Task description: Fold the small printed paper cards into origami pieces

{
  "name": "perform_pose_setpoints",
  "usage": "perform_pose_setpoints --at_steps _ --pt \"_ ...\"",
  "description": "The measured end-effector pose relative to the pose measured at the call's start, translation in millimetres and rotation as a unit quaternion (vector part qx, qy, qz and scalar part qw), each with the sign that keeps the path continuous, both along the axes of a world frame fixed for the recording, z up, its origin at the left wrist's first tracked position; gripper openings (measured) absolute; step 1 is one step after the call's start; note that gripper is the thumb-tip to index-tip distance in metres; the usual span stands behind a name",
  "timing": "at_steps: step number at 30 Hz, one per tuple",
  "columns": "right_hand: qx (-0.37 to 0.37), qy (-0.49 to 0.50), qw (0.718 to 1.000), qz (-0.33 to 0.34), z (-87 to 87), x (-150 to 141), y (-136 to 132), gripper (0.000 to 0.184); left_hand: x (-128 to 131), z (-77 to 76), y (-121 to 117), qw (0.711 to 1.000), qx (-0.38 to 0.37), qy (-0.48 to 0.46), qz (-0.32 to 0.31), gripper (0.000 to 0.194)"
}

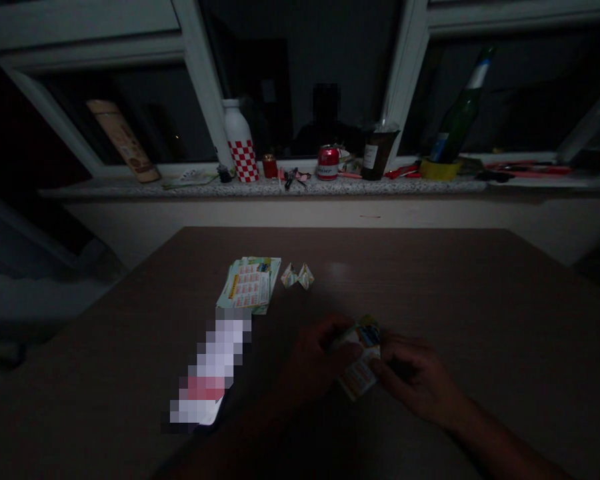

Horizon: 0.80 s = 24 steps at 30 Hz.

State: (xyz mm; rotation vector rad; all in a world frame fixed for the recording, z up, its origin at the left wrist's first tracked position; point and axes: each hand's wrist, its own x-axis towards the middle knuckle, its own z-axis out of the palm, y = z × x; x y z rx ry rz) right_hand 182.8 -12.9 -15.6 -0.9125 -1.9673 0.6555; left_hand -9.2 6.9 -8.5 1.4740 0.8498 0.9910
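Between my hands, above the brown table (480, 300), is a printed paper card (365, 373) with red-and-white blocks and a dark picture at its top. My left hand (320, 357) grips its left side, thumb across the front. With thumb and fingers, my right hand (417, 373) pinches its right edge. Farther back lies a small folded paper piece (298, 276) with two pointed halves. To its left is a stack of similar printed cards (250, 285). The dim light hides the fingers behind the card.
A phone (213, 373) with a lit, blurred screen lies left of my hands. On the window sill (195, 189) stand a checkered bottle (243, 150), a tan flask (125, 141), a red can (328, 163), a dark cup (375, 157) and a green bottle (460, 117) in a yellow tape roll (440, 169).
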Motion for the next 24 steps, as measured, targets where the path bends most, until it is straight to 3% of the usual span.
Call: perform_pose_setpoints --at_steps 8,11,12,14,18,21,24 --pt "-0.086 0.034 0.996 -0.016 0.2 -0.3 -0.5 0.028 1.6 -5.1 5.5 1.000 -0.012 0.000 0.014 0.026" --pt "-0.160 0.070 0.984 -0.032 -0.4 -1.0 -1.3 0.030 -0.4 -0.6 2.8 0.994 0.053 0.072 0.067 0.036" --pt "-0.185 0.082 0.979 -0.038 -0.6 -1.3 -1.5 0.031 -1.9 3.3 0.6 0.984 0.103 0.116 0.083 0.038" --pt "-0.230 0.109 0.966 -0.049 -1.0 -1.7 -1.2 0.034 -5.5 13.6 -4.4 0.950 0.236 0.199 0.056 0.054" --pt "-0.286 0.158 0.943 -0.064 -2.5 -0.4 1.5 0.041 -10.3 28.5 -9.6 0.867 0.370 0.333 -0.031 0.071" --pt "-0.306 0.165 0.936 -0.059 -3.3 0.8 3.4 0.043 -10.3 25.3 -5.4 0.826 0.420 0.375 -0.036 0.056" --pt "-0.313 0.150 0.937 -0.046 -2.8 0.0 4.6 0.043 -9.8 16.7 0.2 0.802 0.457 0.384 0.001 0.031"
